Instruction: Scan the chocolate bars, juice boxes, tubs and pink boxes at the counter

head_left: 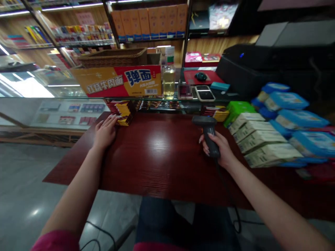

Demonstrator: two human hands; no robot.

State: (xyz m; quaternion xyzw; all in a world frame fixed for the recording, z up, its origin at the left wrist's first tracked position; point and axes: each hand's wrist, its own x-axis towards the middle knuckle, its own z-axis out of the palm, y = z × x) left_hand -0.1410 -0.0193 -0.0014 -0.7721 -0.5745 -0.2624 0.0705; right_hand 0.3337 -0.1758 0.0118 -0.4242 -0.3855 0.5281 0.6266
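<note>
Sits at a dark red worktop [162,157], forearms stretched over it from the bottom of the frame. Grips a scanner [208,134] in the right hand [218,150], right of centre: fingers clamped round the handle, head raised and aimed toward the upper middle, cable [230,209] hanging off the near edge. Rests the left hand [104,132] palm down, left of centre, fingers together and flat, tips touching a stack [122,112] of yellow-and-red packs; holds nothing. Leaves bare wood between the two hands, with nothing in front of the scanner's head.

Reads as a reach for a pack with the scanner held ready. Getting a scan from here would call for lifting one pack off the stack, turning its barcode up and bringing it in line with the head, or else swinging the head left to the stack.

Farther right: beige packs [261,141] in touching rows, blue packs [293,101] behind them, a green box [239,108] and a second stack [216,113] just beyond the scanner. Beyond, on a glass shelf [65,98]: a carton [117,81], a bottle [169,75] just beside it, a phone [205,93]. Farthest: a basket [113,56] behind the carton, a printer [248,62] at upper right, stocked shelves along the top.
</note>
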